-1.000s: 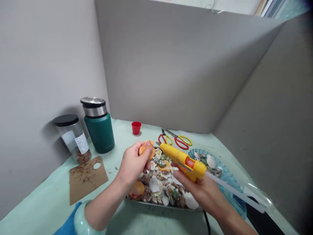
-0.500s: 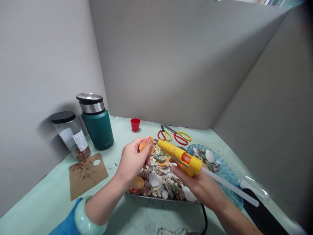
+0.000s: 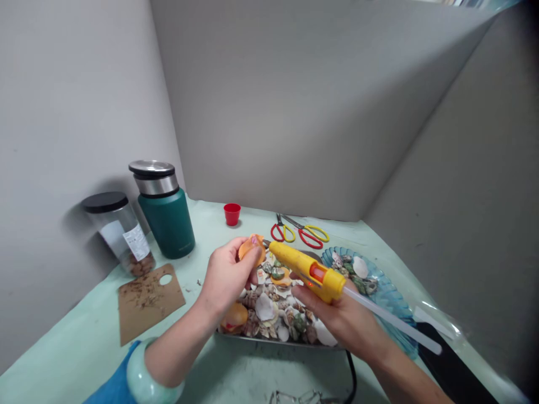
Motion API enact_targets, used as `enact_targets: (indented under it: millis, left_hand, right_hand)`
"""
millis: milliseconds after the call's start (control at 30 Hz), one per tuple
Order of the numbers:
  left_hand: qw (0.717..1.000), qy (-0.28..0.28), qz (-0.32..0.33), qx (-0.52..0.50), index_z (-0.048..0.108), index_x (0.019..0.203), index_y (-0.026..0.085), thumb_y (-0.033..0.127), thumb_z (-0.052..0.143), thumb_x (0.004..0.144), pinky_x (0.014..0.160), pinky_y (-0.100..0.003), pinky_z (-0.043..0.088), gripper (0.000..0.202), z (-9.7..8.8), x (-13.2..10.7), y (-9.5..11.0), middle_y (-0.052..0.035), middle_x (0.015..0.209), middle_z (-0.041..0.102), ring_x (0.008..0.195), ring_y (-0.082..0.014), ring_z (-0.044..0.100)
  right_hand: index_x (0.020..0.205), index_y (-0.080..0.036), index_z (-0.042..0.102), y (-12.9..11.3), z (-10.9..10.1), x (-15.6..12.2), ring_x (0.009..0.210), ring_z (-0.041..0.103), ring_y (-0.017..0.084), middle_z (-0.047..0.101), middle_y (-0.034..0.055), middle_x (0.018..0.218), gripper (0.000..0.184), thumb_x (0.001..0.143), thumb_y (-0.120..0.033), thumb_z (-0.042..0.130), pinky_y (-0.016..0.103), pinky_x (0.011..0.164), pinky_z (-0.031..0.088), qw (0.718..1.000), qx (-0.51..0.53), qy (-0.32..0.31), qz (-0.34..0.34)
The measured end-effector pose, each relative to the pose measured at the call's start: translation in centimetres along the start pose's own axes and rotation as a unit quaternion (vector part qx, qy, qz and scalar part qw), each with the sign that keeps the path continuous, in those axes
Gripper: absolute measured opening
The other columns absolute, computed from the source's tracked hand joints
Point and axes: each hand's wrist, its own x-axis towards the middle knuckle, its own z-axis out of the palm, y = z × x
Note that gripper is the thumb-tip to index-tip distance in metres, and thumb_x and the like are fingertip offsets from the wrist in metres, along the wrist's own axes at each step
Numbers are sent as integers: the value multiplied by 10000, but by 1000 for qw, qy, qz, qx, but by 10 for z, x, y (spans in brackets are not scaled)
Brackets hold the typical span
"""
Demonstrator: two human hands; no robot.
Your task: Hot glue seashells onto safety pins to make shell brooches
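Observation:
Between the thumb and fingers of my left hand (image 3: 229, 273) is an orange scallop shell (image 3: 251, 250), held up over the near tray. My right hand (image 3: 337, 314) grips a yellow hot glue gun (image 3: 305, 266), its metal nozzle pointing left at the shell's edge. A long clear glue stick (image 3: 391, 318) sticks out of its back end, and a small red light glows on its side. Beneath both hands lies a metal tray (image 3: 278, 340) filled with white, brown, green and orange seashells (image 3: 265, 307); the hands and gun hide part of it.
Left stand a green flask (image 3: 168, 221) and a clear black-lidded jar (image 3: 137, 241), behind a stained brown board (image 3: 149, 300). Toward the back are a red cup (image 3: 232, 214) and two pairs of scissors (image 3: 311, 235). A blue glass dish (image 3: 389, 297) holding shells is at right; a black cord (image 3: 352, 376) runs near the front.
Hardly anything differs: the whole view has shifted slightly. Both hands keep their holds, with the glue gun's nozzle still at the shell's edge.

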Motion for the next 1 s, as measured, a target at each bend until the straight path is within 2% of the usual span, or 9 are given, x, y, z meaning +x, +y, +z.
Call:
enact_targets:
  millis: [500, 867, 1000]
  left_hand:
    - [1000, 3, 10, -5, 590, 809, 184, 412, 555, 789, 404, -181, 345, 232, 0, 1, -2, 35, 437, 523, 397, -101, 443]
    - [1000, 17, 15, 10, 608, 839, 184, 404, 558, 792, 409, -179, 339, 230, 0, 0, 1, 42, 432, 510, 406, -99, 437]
    - [1000, 16, 14, 3, 617, 826, 182, 414, 571, 776, 408, -184, 341, 242, 0, 0, 0, 40, 429, 517, 397, -103, 441]
  right_hand:
    - [928, -248, 611, -1, -1, 0, 914, 621, 258, 637, 22, 777, 211, 830, -431, 571, 353, 697, 529, 1000, -11, 1, 3]
    - [892, -244, 617, -4, -1, 0, 852, 632, 245, 617, 10, 694, 203, 834, -431, 562, 346, 672, 532, 1000, -22, 9, 3]
    - [908, -246, 611, -3, -1, 1, 848, 629, 237, 635, 13, 743, 195, 833, -421, 569, 333, 659, 523, 1000, -21, 11, -5]
